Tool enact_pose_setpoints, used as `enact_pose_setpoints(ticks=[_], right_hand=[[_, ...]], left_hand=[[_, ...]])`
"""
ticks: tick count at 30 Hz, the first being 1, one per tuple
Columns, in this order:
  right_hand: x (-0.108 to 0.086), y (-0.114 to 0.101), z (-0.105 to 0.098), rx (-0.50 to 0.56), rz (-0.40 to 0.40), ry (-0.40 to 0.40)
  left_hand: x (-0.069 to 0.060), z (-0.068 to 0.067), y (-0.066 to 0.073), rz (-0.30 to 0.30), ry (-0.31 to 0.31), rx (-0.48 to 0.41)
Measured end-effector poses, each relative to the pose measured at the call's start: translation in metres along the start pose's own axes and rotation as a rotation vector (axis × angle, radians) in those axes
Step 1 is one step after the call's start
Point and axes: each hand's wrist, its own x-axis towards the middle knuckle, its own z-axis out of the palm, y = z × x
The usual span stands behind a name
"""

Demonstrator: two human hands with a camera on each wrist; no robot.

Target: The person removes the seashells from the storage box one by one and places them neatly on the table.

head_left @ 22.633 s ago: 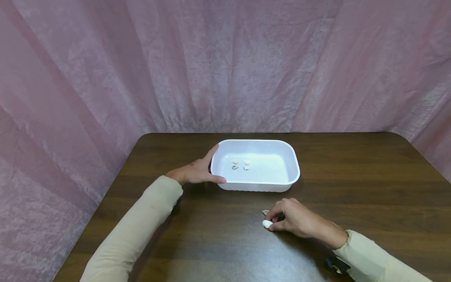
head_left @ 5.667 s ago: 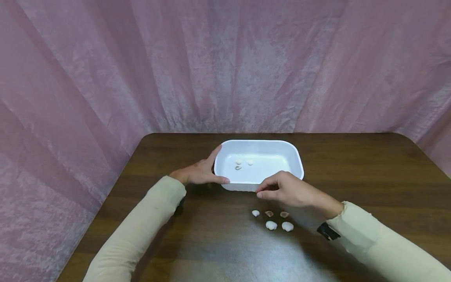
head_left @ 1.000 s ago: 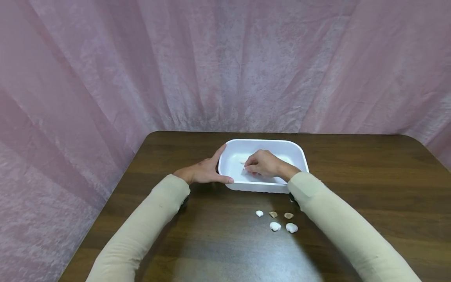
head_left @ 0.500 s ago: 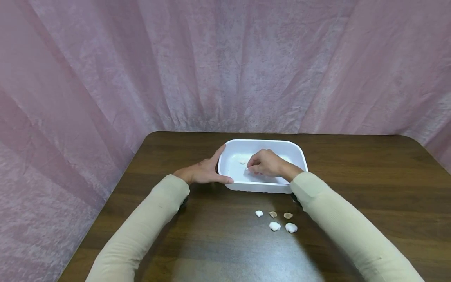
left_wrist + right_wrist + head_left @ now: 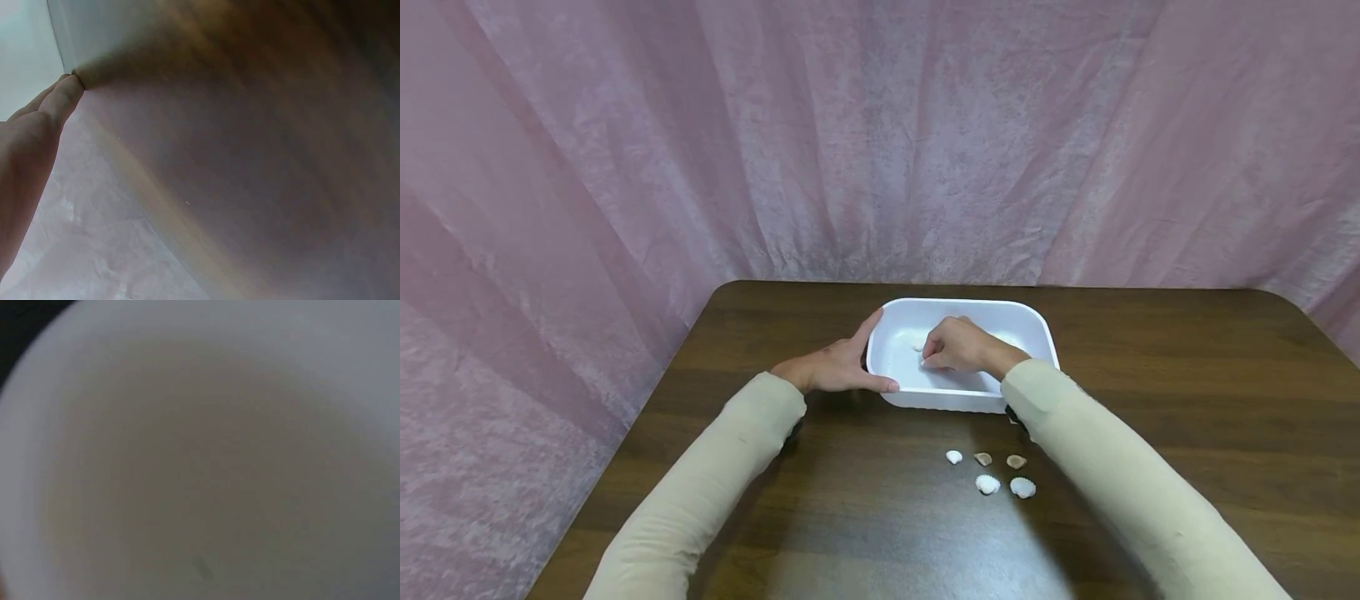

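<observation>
A white plastic tub [image 5: 951, 401] stands on the table. My left hand [image 5: 835, 365] spans its left end, the thumb along the near rim and straight fingers against the far corner. In the left wrist view, straight fingers [image 5: 62, 100] touch the tub wall. My right hand [image 5: 962, 346] reaches down inside, pinching a small white seashell [image 5: 922, 362] at its fingertips, mostly hidden. Just beyond them, another pale seashell [image 5: 917, 347] lies on the tub floor. The right wrist view is a blurred pale surface; no hand can be made out there.
In front of the tub lie a small white shell [image 5: 953, 457], two brownish shells [image 5: 982, 459] and two larger white scallop-like shells [image 5: 987, 484]. Behind the brown wooden table [image 5: 1187, 400] hangs a pink curtain [image 5: 880, 142].
Early on, several shells lay in the tub; by 5.7 seconds ago several lay on the table. Since then my right hand has moved into the tub. During the last second it shifts only slightly.
</observation>
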Motion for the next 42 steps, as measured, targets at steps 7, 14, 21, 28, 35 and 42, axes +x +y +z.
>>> enact_pose_setpoints(ticks=[7,14,21,28,35,42], right_hand=[[0.009,-0.007,0.007,-0.042,0.013,0.011],[0.011,-0.009,0.011,-0.080,0.038,0.021],[0.009,-0.010,0.011,-0.093,0.037,0.014],[0.004,-0.002,0.000,-0.048,0.045,0.051],[-0.001,0.007,-0.011,0.034,0.113,0.048],[-0.007,0.017,-0.013,0.016,0.167,0.061]], left_hand=[[0.000,0.000,0.000,-0.009,0.005,0.008],[0.000,0.000,-0.001,-0.005,0.005,0.007],[0.000,0.000,0.000,-0.001,0.013,0.009],[-0.001,0.000,0.000,0.012,0.004,-0.007],[-0.001,0.000,-0.002,0.004,0.008,-0.016],[0.000,0.000,-0.003,0.015,0.012,-0.016]])
